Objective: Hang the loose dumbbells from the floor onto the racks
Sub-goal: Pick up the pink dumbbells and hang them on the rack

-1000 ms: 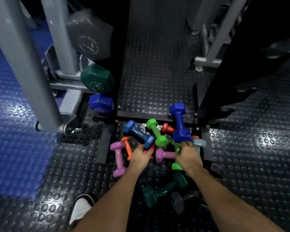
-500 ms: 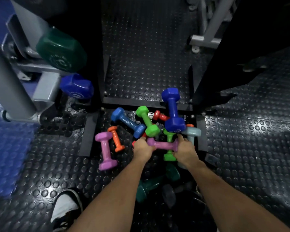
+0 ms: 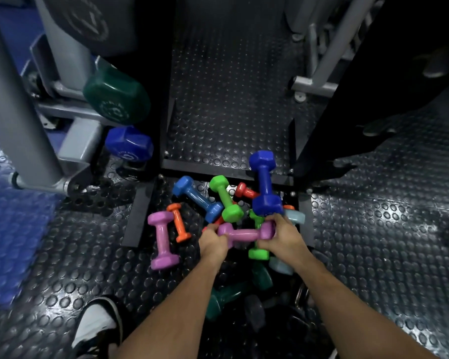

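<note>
- The left hand (image 3: 213,240) grips one end of a purple dumbbell (image 3: 244,233), fingers curled round its head.
- The right hand (image 3: 283,235) grips the other end of that dumbbell, which lies crosswise between the two hands, on top of the pile on the floor (image 3: 373,229).
- Just beyond the hands lie a big blue dumbbell (image 3: 265,185), a green dumbbell (image 3: 226,199), a lighter blue dumbbell (image 3: 197,198) and a small red dumbbell (image 3: 245,191), touching and overlapping.
- To the left, apart from the pile, a second purple dumbbell (image 3: 162,239) lies beside an orange dumbbell (image 3: 179,222).
- A grey rack (image 3: 16,112) at the far left carries a dark green weight (image 3: 117,99) and a blue weight (image 3: 128,145).
- A white shoe (image 3: 96,325) stands at the lower left.
</note>
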`<state>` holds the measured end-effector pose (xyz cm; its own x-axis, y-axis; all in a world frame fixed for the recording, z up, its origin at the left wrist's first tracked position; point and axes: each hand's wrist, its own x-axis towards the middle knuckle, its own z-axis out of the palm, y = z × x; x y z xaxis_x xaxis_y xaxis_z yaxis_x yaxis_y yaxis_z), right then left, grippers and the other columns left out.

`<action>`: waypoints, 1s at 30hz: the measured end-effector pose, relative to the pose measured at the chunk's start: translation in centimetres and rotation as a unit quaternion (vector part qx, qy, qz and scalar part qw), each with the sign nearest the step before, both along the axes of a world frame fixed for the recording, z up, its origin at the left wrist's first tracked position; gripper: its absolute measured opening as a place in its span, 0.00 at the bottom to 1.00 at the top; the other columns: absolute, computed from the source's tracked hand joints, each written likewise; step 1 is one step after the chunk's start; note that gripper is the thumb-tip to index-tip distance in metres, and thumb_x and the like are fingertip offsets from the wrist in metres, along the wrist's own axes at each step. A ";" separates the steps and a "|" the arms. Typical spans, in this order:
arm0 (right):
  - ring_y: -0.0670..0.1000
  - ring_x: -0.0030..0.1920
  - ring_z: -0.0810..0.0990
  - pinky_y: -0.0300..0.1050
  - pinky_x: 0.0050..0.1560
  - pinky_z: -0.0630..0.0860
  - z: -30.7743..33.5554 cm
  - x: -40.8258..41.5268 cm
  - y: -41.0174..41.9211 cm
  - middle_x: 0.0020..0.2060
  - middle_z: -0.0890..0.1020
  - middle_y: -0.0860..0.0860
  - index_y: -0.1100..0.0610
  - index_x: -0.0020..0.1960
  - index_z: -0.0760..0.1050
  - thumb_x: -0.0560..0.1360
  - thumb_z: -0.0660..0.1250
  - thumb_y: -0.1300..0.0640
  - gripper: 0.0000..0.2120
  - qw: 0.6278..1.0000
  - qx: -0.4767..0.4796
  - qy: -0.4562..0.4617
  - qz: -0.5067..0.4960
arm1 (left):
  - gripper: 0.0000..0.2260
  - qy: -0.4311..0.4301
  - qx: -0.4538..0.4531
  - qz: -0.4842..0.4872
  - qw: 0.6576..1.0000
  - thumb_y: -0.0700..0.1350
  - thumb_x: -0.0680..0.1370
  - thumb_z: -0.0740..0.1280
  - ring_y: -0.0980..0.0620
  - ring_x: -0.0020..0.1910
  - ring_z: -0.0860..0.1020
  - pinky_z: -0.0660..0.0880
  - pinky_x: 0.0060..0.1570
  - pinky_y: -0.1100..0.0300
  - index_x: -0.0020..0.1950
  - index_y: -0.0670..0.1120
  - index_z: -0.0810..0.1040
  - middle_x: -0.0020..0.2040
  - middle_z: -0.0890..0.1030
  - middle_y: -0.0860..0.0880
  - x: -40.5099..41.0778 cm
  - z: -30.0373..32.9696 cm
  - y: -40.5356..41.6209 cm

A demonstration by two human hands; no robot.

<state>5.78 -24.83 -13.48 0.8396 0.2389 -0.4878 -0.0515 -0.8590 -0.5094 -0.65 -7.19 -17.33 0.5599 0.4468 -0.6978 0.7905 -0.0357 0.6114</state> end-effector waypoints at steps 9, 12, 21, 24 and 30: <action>0.43 0.52 0.79 0.36 0.50 0.74 6.9 0.6 4.6 0.56 0.76 0.47 0.52 0.63 0.75 0.61 0.85 0.45 0.35 0.998 0.059 0.008 0.026 | 0.06 -0.063 -0.041 0.100 0.992 0.40 0.84 0.61 0.57 0.39 0.76 0.71 0.36 0.64 0.60 0.48 0.73 0.45 0.79 0.50 -2.1 5.8 3.5; 0.42 0.53 0.80 0.34 0.49 0.74 9.9 0.6 6.2 0.56 0.79 0.46 0.50 0.64 0.74 0.63 0.84 0.51 0.33 0.994 0.097 0.027 0.035 | 0.06 -0.103 -0.042 0.142 0.983 0.42 0.85 0.61 0.54 0.42 0.78 0.76 0.43 0.59 0.60 0.48 0.72 0.48 0.80 0.49 -2.4 8.5 5.4; 0.45 0.52 0.86 0.47 0.56 0.83 20.7 -0.1 11.4 0.53 0.86 0.48 0.51 0.63 0.78 0.61 0.86 0.56 0.33 0.976 0.206 0.009 0.073 | 0.07 -0.196 -0.058 0.349 0.915 0.49 0.81 0.69 0.42 0.47 0.85 0.83 0.51 0.43 0.51 0.47 0.78 0.48 0.85 0.41 -3.0 16.2 9.9; 0.48 0.47 0.86 0.50 0.52 0.84 26.3 -1.0 14.1 0.47 0.87 0.49 0.50 0.56 0.80 0.57 0.88 0.57 0.31 0.968 0.224 -0.060 0.092 | 0.11 -0.252 -0.076 0.416 0.870 0.51 0.81 0.70 0.40 0.50 0.85 0.82 0.53 0.39 0.54 0.44 0.79 0.49 0.85 0.40 -2.5 20.7 11.8; 0.50 0.45 0.83 0.54 0.48 0.81 36.8 -1.9 18.3 0.45 0.84 0.47 0.47 0.48 0.76 0.53 0.88 0.46 0.30 0.937 0.257 -0.183 0.149 | 0.04 -0.420 -0.025 0.408 0.811 0.42 0.83 0.67 0.48 0.42 0.79 0.78 0.42 0.63 0.50 0.43 0.77 0.43 0.81 0.45 -1.2 31.6 16.6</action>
